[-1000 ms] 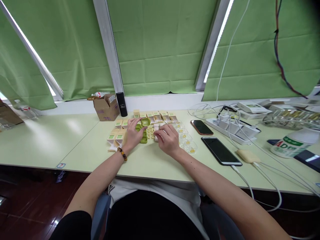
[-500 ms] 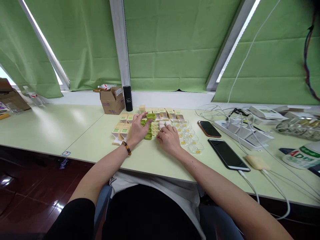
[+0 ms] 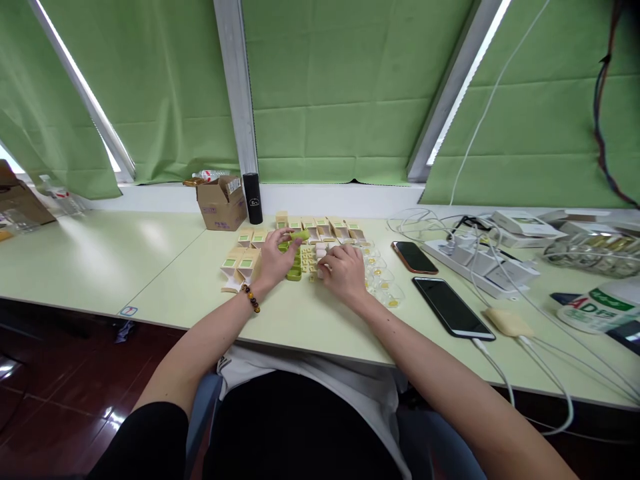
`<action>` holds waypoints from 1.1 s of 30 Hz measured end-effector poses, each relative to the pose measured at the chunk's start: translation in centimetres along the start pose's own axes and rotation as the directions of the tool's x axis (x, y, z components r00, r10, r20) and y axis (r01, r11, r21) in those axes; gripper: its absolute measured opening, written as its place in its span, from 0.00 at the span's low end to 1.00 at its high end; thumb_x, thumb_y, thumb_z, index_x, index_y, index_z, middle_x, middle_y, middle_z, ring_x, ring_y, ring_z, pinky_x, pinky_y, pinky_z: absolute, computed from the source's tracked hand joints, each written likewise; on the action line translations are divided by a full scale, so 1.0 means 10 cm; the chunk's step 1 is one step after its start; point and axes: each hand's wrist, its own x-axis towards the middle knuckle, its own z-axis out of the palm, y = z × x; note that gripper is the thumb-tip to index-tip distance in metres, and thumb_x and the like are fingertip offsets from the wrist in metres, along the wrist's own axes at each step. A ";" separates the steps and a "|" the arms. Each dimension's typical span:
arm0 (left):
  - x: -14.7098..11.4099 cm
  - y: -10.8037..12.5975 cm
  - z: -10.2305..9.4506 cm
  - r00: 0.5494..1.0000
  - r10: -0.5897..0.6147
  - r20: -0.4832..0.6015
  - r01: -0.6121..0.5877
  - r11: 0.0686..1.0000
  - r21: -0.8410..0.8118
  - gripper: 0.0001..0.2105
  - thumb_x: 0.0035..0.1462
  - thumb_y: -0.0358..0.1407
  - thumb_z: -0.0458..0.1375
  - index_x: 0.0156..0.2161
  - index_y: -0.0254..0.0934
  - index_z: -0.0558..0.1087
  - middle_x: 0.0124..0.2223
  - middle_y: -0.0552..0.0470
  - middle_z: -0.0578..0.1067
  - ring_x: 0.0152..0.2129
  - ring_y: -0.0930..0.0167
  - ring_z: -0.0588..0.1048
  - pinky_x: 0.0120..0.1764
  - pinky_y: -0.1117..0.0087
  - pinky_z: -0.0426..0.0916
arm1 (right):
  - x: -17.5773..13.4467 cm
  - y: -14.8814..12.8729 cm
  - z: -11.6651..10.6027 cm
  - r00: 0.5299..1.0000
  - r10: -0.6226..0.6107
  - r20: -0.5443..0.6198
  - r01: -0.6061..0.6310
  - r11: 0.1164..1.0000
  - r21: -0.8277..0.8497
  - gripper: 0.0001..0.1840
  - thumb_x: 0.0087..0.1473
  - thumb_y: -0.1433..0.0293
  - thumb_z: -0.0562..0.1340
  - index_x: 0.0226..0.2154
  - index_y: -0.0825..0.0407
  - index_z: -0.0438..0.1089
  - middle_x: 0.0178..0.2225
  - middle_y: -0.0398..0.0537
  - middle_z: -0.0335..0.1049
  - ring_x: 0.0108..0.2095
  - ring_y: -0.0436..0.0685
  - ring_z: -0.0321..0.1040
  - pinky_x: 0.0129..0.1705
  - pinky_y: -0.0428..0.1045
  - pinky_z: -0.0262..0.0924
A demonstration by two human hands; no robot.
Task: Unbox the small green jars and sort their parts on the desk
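My left hand [image 3: 277, 257] is closed around a small green plastic case [image 3: 300, 235], thumb on the near side and fingers on the far side. The case is raised and tilted over more green cases [image 3: 294, 273] standing in a column on the table. My right hand [image 3: 345, 270] is pinched beside some small pale pink pieces [image 3: 321, 247]; whatever lies between its fingertips is hidden. Small cream-yellow pieces [image 3: 306, 261] lie in rows between the two hands. Clear plastic pieces with yellow centres [image 3: 394, 298] are partly covered by my right hand.
Open cream cartons [image 3: 235, 270] stand to the left, with more cartons [image 3: 325, 230] along the back. A cardboard box [image 3: 223, 203] and a black cylinder [image 3: 253, 199] sit by the wall. Two phones [image 3: 453, 308], a power strip [image 3: 475, 267] and cables lie right.
The green case in my left hand has tipped, so its open inside shows less. My right hand has shifted slightly right and away from the cream-yellow pieces. The view has moved a little.
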 end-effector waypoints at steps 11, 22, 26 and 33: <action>0.11 0.01 0.07 0.879 -0.385 0.283 0.476 0.757 -0.448 0.32 0.53 0.70 0.60 0.37 0.39 0.75 0.30 0.46 0.81 0.32 0.63 0.83 0.38 0.62 0.74 | -0.03 -0.03 -0.02 0.999 -0.027 -0.023 0.028 0.999 0.031 0.07 0.60 0.73 0.66 0.31 0.50 0.78 0.34 0.49 0.75 0.42 0.61 0.61 0.44 0.56 0.50; 0.14 0.03 -0.06 0.929 -0.275 0.248 0.354 0.854 -0.382 0.24 0.60 0.60 0.63 0.40 0.39 0.73 0.37 0.46 0.83 0.36 0.65 0.82 0.36 0.67 0.70 | -0.03 -0.01 -0.01 0.999 -0.031 0.034 0.031 0.999 0.007 0.07 0.58 0.75 0.66 0.32 0.50 0.81 0.34 0.50 0.76 0.43 0.62 0.60 0.43 0.55 0.48; 0.17 0.18 -0.16 0.985 -0.073 0.155 0.084 0.994 -0.065 0.18 0.59 0.53 0.67 0.39 0.39 0.76 0.39 0.48 0.82 0.37 0.65 0.79 0.40 0.65 0.71 | -0.04 0.00 0.03 0.990 -0.046 0.134 0.049 0.999 -0.019 0.08 0.57 0.76 0.67 0.31 0.49 0.83 0.33 0.51 0.76 0.43 0.62 0.59 0.44 0.56 0.48; -0.15 0.19 -0.42 0.911 0.240 0.335 -0.365 0.848 0.385 0.03 0.55 0.36 0.72 0.31 0.47 0.84 0.51 0.48 0.81 0.56 0.52 0.65 0.59 0.40 0.61 | -0.05 -0.05 0.09 0.973 -0.086 0.214 0.097 0.994 -0.042 0.07 0.57 0.73 0.68 0.31 0.49 0.84 0.35 0.52 0.77 0.44 0.62 0.60 0.47 0.57 0.49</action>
